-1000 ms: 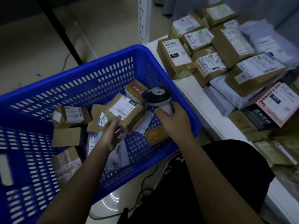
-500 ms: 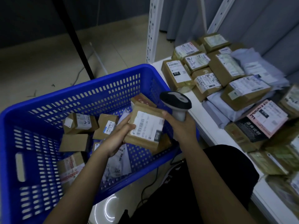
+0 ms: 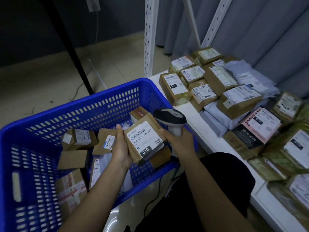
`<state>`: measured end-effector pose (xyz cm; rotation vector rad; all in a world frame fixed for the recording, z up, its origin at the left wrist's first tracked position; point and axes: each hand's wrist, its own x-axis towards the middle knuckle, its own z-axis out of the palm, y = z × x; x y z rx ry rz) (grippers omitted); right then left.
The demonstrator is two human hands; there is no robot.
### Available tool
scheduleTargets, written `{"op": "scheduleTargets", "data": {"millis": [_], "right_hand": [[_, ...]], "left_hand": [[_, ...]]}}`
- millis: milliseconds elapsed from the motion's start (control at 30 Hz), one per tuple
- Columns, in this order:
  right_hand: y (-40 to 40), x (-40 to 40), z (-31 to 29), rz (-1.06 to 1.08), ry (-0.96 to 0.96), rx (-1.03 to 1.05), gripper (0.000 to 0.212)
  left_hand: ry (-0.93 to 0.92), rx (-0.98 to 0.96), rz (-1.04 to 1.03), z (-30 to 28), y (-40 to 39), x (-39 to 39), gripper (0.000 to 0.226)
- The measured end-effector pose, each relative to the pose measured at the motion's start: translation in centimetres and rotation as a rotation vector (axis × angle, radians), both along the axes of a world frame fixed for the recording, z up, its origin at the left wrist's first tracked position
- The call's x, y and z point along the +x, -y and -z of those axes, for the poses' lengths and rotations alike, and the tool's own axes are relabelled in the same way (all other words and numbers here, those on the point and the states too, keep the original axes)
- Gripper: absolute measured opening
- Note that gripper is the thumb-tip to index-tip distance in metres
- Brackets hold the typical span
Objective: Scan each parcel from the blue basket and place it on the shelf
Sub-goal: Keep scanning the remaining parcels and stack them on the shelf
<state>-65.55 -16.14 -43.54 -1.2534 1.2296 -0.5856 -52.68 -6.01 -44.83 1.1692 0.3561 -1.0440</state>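
While we hold the brown parcel point(image 3: 145, 142) label-up over the blue basket point(image 3: 107, 96), our barcode scanner point(image 3: 169, 117) sits just beside its right edge.

Our left hand point(image 3: 120, 146) grips the parcel's left side, thumb on top; our right hand point(image 3: 179, 141) curls round the scanner handle, head just above the label's far corner. The parcel's long axis runs from near-left to far-right. The white shelf point(image 3: 197, 124), crowded with labelled boxes, lies right, nearer the scanner hand; grey curtains hang behind.

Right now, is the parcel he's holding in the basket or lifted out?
Lifted out: the left hand holds the parcel label-up above the basket.
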Motion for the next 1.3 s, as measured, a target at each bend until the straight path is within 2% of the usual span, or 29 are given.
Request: {"op": "scheduleTargets", "data": {"millis": [67,133,233,267,333,400,467,533,567,667,767,833,933,1000,1100,1200,1300], "right_hand": [[0.0,0.1,0.3,0.034,-0.055,-0.034,0.043],[0.1,0.1,0.2,0.057,-0.07,-0.052,0.049],[0.4,-0.1,0.2,0.088,-0.049,-0.047,0.054],[0.4,-0.1,0.1,0.096,-0.045,-0.042,0.054],[0.7,-0.3,0.1,0.125,-0.018,-0.036,0.053],[0.8,-0.4,0.1,0.137,0.014,-0.025,0.051],[0.6,-0.3,-0.1,0.111,0.007,-0.038,0.048],[0.4,-0.3,-0.2,0.078,0.002,-0.062,0.047],[0.4,-0.3,-0.2,0.063,0.013,-0.064,0.045],[0.4,-0.6,-0.5,0.031,0.03,-0.033,0.033],[0.0,-0.6,-0.6,-0.023,0.024,-0.043,0.036],[-0.2,-0.7,-0.6,-0.076,0.019,-0.055,0.037],[-0.1,-1.2,-0.9,-0.203,0.0,-0.029,0.033],[0.1,-1.7,-0.9,-0.262,0.011,0.002,0.035],[0.2,-2.0,-0.9,-0.286,0.003,0.013,0.02],[0.3,-2.0,-0.9,-0.281,-0.063,-0.021,0.029],[0.4,-2.1,-0.8,-0.265,-0.078,-0.023,0.029]], "left_hand": [[-0.083,-0.036,0.012,0.0,0.1,-0.7,0.066],[-0.105,-0.106,0.063,-0.1,-0.2,-1.2,0.064],[-0.046,-0.166,0.21,0.1,-1.0,-1.6,0.036],[-0.012,-0.156,0.251,0.1,-1.2,-1.8,0.034],[0.038,-0.121,0.266,0.6,-1.9,-1.8,0.057],[-0.018,-0.15,0.238,0.7,-2.5,-1.7,0.08],[-0.046,-0.171,0.28,0.9,-2.9,-1.6,0.066],[-0.01,-0.134,0.362,1.3,-3.4,-1.5,0.049],[0.013,-0.112,0.388,1.5,-3.6,-1.3,0.049],[0.18,-0.045,0.412,2.3,-3.9,0.1,0.06],[0.417,0.048,0.371,3.9,-3.3,3.1,0.067],[0.49,0.12,0.349,5.0,-2.8,4.9,0.075],[0.537,0.166,0.392,6.6,-2.6,7.2,0.07],[0.561,0.202,0.437,7.0,-2.5,8.2,0.079],[0.556,0.19,0.441,7.1,-2.2,9.0,0.079],[0.558,0.185,0.446,7.3,-2.2,9.6,0.091],[0.593,0.204,0.45,7.3,-2.2,9.8,0.087]]}}
